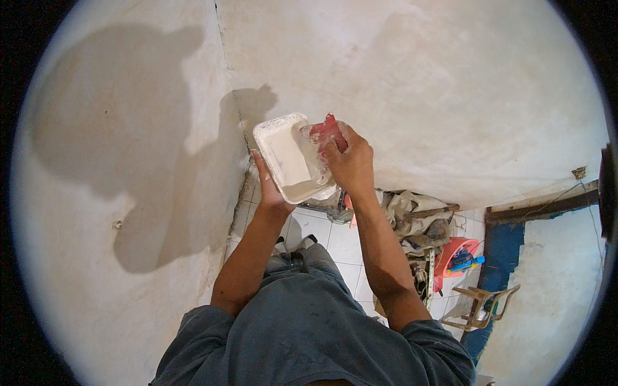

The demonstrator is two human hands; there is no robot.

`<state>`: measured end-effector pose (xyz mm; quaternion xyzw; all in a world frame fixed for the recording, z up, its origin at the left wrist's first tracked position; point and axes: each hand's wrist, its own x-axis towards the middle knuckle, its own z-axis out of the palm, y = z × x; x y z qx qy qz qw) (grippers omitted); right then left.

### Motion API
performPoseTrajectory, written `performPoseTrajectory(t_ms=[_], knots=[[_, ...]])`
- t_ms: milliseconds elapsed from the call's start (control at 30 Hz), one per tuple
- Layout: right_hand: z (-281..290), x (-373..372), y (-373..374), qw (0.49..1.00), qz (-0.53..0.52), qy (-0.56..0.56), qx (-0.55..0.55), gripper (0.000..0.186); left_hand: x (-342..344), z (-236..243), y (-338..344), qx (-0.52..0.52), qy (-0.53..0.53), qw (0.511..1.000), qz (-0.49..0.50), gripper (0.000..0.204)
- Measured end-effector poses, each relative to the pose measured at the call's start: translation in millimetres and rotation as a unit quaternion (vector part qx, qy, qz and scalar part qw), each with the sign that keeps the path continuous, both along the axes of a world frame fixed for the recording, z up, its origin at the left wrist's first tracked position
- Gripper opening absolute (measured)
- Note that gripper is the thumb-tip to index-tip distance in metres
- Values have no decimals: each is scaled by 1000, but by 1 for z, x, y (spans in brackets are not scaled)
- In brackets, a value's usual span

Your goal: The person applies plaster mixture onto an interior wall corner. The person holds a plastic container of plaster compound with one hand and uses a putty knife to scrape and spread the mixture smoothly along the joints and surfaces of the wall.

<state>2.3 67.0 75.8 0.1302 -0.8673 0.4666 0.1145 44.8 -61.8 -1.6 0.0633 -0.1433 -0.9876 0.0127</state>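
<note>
Left hand (pixel 270 190) grips white tray (pixel 290 157) underneath, fingers hidden; right hand (pixel 351 161) clenches red-handled tool (pixel 325 132), blade obscured

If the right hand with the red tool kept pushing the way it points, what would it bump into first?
Probably the white tray. The right hand aims its red-handled tool left into the tray, which the left hand holds from below. Beyond lies the wall corner, though depth is unclear.
</note>
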Motion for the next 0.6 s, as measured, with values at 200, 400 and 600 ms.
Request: performPoseTrajectory(t_ms=[200,400,600], knots=[[12,13,-2,999,29,-22,-18,28,-1,9,17,37,50,997,-43,77],[24,12,6,999,35,3,-19,29,-8,23,36,21,77,996,-42,77],[47,15,9,997,65,26,-13,31,-6,38,49,15,78,996,-28,71]])
